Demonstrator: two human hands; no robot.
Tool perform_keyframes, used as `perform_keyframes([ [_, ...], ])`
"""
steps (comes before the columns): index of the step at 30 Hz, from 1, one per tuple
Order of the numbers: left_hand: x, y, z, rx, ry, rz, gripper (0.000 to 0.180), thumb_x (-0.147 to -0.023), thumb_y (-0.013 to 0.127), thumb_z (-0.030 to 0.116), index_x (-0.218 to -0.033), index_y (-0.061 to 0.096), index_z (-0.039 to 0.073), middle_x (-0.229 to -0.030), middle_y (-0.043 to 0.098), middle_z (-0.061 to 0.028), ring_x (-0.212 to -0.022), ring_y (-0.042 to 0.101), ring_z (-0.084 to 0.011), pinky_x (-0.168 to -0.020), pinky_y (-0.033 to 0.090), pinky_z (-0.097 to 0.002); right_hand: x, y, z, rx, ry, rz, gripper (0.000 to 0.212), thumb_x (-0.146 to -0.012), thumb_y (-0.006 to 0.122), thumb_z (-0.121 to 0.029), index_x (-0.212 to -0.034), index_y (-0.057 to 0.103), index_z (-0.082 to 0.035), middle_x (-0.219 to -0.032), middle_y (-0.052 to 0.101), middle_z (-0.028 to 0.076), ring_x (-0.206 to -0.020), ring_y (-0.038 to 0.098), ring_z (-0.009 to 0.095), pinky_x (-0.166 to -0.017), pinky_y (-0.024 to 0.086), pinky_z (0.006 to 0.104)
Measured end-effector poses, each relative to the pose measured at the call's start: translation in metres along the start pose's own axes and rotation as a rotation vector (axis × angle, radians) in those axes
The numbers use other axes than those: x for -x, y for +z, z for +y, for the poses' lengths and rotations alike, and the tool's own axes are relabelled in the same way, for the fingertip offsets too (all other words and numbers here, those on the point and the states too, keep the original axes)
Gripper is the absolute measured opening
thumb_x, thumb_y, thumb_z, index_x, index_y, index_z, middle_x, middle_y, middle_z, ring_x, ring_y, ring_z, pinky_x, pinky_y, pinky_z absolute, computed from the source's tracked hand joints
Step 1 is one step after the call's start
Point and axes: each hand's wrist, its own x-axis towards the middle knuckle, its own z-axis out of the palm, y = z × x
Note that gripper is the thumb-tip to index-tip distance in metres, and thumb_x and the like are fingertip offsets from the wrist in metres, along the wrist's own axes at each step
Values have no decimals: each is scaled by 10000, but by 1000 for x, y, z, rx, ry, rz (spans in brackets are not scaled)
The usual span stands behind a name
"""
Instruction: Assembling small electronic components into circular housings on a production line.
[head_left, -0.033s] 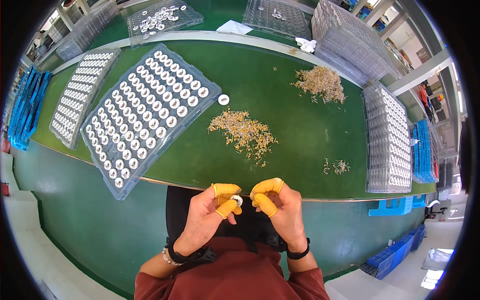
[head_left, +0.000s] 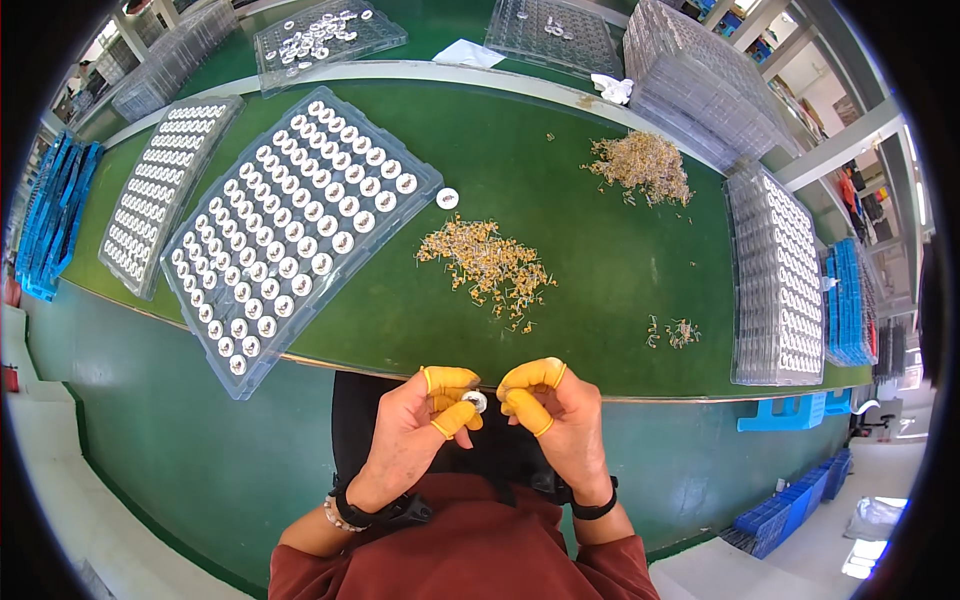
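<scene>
Yellow finger cots cover the thumb and some fingers on both hands. Pinched in my left hand (head_left: 425, 415) is a small white round part (head_left: 475, 401), just off the table's front edge. Close beside it, my right hand (head_left: 555, 405) has thumb and finger together; anything between them is too small to make out. Beyond the hands lies a loose pile of tiny yellow parts with wire legs (head_left: 485, 265). A single white round part (head_left: 447, 199) sits by the corner of a clear tray (head_left: 240, 378), which holds rows of similar white parts.
Left of that tray stands another filled tray (head_left: 150, 285), near blue trays (head_left: 55, 215). A larger pile of tiny wired parts (head_left: 642, 168) and a few strays (head_left: 682, 333) lie to the right. Stacked clear trays (head_left: 780, 375) border the right side, with more (head_left: 700, 100) behind.
My right hand has shifted very slightly, its fingertips a touch to the left. My left hand keeps its grip on the white round part.
</scene>
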Motion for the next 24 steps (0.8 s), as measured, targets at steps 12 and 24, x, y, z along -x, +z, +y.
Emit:
perform_keyframes([
  [12,5,-5,-3,76,-1,5,178,-880,655,20,-1042,597,-26,-925,663,-110,-739,663,-181,-555,580,-285,4,18,17,78,-104,32,93,-869,633,41,-944,581,20,-916,594,50,-787,576,95,-714,491,223],
  [24,7,-4,-5,60,1,-3,177,-878,660,14,-1040,609,-36,-936,666,-111,-751,658,-169,-596,568,-274,6,28,24,573,-632,207,179,-791,709,15,-928,600,-21,-867,629,132,-736,619,275,-635,516,331],
])
